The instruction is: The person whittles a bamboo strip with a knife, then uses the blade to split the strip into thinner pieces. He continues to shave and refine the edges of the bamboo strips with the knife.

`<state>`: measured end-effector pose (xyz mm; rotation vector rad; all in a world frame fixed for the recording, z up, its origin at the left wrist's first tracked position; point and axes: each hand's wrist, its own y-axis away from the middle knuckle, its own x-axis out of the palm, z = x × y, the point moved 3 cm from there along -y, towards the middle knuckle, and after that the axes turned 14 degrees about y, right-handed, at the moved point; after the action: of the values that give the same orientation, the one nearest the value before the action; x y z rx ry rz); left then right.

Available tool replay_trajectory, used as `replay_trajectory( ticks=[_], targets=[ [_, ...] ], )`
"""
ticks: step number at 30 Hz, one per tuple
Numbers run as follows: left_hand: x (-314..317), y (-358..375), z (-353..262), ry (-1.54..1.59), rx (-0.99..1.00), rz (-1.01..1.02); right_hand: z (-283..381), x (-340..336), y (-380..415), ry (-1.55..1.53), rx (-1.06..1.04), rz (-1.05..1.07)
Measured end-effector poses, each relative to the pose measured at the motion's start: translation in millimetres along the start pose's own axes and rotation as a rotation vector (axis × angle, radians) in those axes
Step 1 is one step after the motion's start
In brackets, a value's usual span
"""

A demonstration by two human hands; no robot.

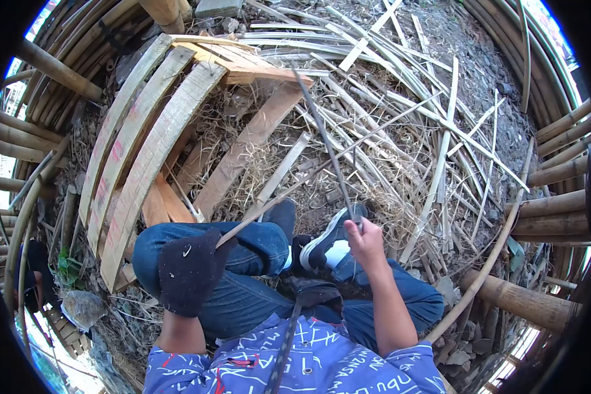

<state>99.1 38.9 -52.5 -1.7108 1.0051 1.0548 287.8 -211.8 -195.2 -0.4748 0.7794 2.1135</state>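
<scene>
A black cloth with a small white logo covers my left hand (194, 268), its fingers hidden beneath. From the cloth's edge a long thin bamboo strip (269, 208) slants up to the right, gripped there near my left knee. My right hand (366, 243) is closed with the thumb up around the lower end of a long, thin, dark blade-like tool (324, 134). This tool points away from me and crosses over the strip in this view. Under my hands are my bent legs in jeans and a black-and-white shoe (316, 248).
A wooden slatted crate (164, 125) lies at the left, with shavings about it. Many split bamboo strips (410, 98) are strewn ahead and to the right. Bamboo poles (532, 299) line both sides. A stone block (218, 8) sits at the far end.
</scene>
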Motion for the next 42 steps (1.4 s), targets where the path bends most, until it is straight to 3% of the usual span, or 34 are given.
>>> replay_trajectory(
  ticks=[4,6,9,11,13,15,19,21,24,26,28,30,32,34,37,38,40,42],
  targets=[
    [-4,1,-4,-0.087,0.116,-0.092,40,8,23,0.009,-0.071,0.083],
    [-3,1,-4,-0.108,0.122,-0.082,49,10,29,0.254,-0.306,0.061],
    [-2,0,-3,0.005,-0.013,-0.001,28,10,10,0.256,-0.206,0.032],
    [1,-1,1,-0.007,-0.159,0.103,16,-4,-13,0.075,-0.047,-0.045],
    [-2,0,-1,-0.059,-0.066,0.035,4,-13,-21,0.030,-0.032,-0.136],
    [-1,1,-1,-0.107,0.032,-0.037,8,-20,-22,-0.020,0.110,-0.073],
    [3,4,1,-0.052,0.016,0.026,25,-7,6,0.089,-0.067,0.079],
    [2,5,0,-0.077,0.034,0.021,32,-2,9,0.274,-0.275,0.122],
    [3,4,4,-0.109,-0.019,0.063,12,-8,-23,0.125,-0.081,0.020],
    [5,4,2,-0.152,0.078,0.093,-6,-10,-45,-0.077,0.043,-0.037],
    [3,0,-1,-0.116,0.101,0.027,-3,-17,-46,-0.063,0.047,-0.068],
    [-1,0,-4,-0.071,0.116,-0.026,23,-16,-21,0.004,0.036,0.053],
    [1,5,1,-0.102,-0.034,0.129,36,-5,0,0.166,-0.171,0.142],
    [4,5,-1,-0.095,-0.018,0.113,34,-5,4,0.326,-0.256,0.153],
    [2,-2,-2,-0.106,0.052,0.021,13,-12,-22,0.206,-0.082,0.078],
    [0,-2,-2,-0.113,0.076,-0.018,-3,-10,-36,0.134,-0.134,-0.054],
    [3,4,1,-0.177,0.139,-0.049,-5,-18,-44,-0.166,0.140,-0.007],
    [3,4,-1,-0.238,0.200,-0.081,10,-18,-34,-0.187,0.146,0.008]
  ],
)
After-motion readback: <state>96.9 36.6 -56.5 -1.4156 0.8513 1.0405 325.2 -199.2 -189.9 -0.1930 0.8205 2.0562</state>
